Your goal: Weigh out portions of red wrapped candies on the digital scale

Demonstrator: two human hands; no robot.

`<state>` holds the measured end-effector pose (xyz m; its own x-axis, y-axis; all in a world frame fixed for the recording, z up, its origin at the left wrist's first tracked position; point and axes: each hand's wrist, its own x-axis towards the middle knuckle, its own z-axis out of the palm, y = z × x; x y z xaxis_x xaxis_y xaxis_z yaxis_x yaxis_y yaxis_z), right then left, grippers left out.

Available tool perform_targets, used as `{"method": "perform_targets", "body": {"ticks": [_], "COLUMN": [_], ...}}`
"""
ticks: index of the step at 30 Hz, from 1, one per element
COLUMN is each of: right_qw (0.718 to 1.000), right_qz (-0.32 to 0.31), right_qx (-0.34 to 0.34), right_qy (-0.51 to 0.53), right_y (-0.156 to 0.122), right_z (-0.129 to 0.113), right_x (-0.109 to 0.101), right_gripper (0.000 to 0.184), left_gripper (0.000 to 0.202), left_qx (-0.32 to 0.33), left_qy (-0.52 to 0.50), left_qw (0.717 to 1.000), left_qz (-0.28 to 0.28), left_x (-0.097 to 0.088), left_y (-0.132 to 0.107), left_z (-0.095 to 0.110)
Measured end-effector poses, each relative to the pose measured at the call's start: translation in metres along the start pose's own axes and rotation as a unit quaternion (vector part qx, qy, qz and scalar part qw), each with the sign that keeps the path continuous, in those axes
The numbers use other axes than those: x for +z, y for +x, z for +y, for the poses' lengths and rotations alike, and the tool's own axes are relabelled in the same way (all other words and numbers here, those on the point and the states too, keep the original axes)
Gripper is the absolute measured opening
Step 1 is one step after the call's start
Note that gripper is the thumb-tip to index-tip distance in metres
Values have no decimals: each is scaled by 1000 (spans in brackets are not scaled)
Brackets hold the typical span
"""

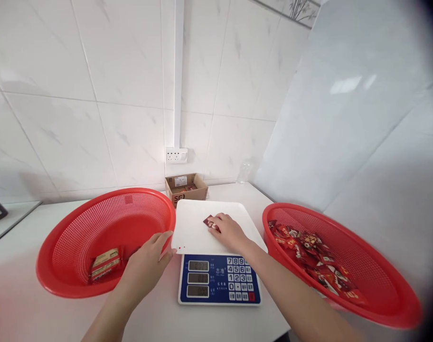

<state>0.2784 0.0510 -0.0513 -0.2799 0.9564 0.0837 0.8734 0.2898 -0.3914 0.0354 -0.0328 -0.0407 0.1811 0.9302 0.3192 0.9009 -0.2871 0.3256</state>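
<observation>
A small dark-red snack packet [208, 222] lies at the white weighing plate [198, 211] of a digital scale, partly hidden under the fingers of my right hand [232, 232], which are closed on it. My left hand [150, 259] is at the plate's left front corner, fingers apart and nothing in them, the fingertips at or touching the edge. Below the plate, the scale's blue panel [220, 280] carries number keys and three small displays, too faint to read surely.
A red mesh basket [60, 280] on the left holds a yellowish packet [106, 263] and some red wrapping. In the right red basket [390, 304] are many red packets [309, 247]. Behind the scale stand a cardboard box [186, 190] and a clear glass [243, 172] against the wall.
</observation>
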Motion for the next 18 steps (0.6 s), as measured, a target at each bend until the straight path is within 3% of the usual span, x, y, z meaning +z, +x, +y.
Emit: {"method": "perform_targets", "body": {"ticks": [5, 8, 11, 14, 18], "right_qw": [996, 988, 976, 964, 946], "right_qz": [56, 95, 102, 85, 40], "right_qx": [21, 25, -1, -56, -158], "right_qy": [68, 121, 190, 247, 279], "right_y": [12, 27, 48, 66, 68], "right_z": [16, 10, -20, -67, -123], "right_x": [-1, 0, 2, 7, 13], "right_gripper": [22, 22, 27, 33, 44], "left_gripper": [38, 38, 41, 44, 46], "left_qx": [-13, -34, -42, -42, -36], "left_qy": [-17, -19, -1, 36, 45], "left_qw": [999, 997, 993, 990, 990], "left_qz": [-47, -71, -106, -127, -132], "left_x": [-1, -4, -8, -11, -10], "left_y": [-2, -3, -4, -4, -3], "left_z": [-2, 3, 12, 19, 17]}}
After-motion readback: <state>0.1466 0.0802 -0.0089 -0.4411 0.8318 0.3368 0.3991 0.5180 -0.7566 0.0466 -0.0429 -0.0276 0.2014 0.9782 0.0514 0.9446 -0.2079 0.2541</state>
